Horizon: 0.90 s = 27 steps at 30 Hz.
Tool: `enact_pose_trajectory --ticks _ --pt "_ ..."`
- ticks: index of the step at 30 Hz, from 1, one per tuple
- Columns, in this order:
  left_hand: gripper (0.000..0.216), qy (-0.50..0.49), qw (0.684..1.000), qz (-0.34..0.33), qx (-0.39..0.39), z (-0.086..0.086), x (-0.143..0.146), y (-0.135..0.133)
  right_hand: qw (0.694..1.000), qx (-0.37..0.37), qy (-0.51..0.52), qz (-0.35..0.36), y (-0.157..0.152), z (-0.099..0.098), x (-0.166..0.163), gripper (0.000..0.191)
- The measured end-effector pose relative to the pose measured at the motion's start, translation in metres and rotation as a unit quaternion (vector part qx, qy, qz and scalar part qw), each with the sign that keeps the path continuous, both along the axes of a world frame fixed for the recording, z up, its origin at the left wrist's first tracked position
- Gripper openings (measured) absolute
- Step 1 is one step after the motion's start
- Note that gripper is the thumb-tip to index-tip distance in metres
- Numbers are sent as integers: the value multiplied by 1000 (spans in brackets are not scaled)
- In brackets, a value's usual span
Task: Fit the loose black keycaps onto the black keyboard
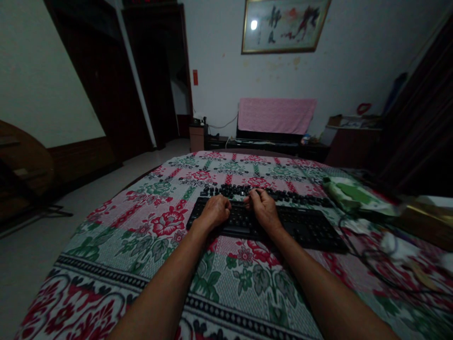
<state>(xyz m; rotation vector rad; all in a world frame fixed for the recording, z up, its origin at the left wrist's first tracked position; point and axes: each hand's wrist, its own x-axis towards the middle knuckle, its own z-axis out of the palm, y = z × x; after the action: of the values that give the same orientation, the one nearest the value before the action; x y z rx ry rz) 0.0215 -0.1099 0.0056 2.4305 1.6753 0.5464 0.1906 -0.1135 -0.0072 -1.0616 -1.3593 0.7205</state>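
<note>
A black keyboard lies on the flowered tablecloth, its base showing beneath and to the right of my hands. Behind it runs a long row of loose black keycaps. My left hand is over the keyboard's left part with its fingers curled in; whatever they may hold is hidden. Over the middle of the keyboard is my right hand, thumb and fingers pinched together close to the keycaps. Anything between those fingertips is too small and dark to make out.
To the right lie a green and white tissue pack, a black cable, crumpled white items and a brown box. The patterned tablecloth covers the round table. Beyond it, a pink towel drapes over a dark screen.
</note>
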Motion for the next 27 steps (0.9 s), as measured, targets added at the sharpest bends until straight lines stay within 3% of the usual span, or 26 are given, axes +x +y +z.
enact_pose_trajectory --ticks 8,17,27 --pt "38 -79 996 15 30 2 12 26 1000 1 3 -5 3 -2 0 32" --pt "43 16 999 5 28 1 34 66 998 -9 56 -14 5 -1 2 31" --pt "40 21 999 -27 19 -2 33 71 998 -12 66 -11 4 1 1 32"
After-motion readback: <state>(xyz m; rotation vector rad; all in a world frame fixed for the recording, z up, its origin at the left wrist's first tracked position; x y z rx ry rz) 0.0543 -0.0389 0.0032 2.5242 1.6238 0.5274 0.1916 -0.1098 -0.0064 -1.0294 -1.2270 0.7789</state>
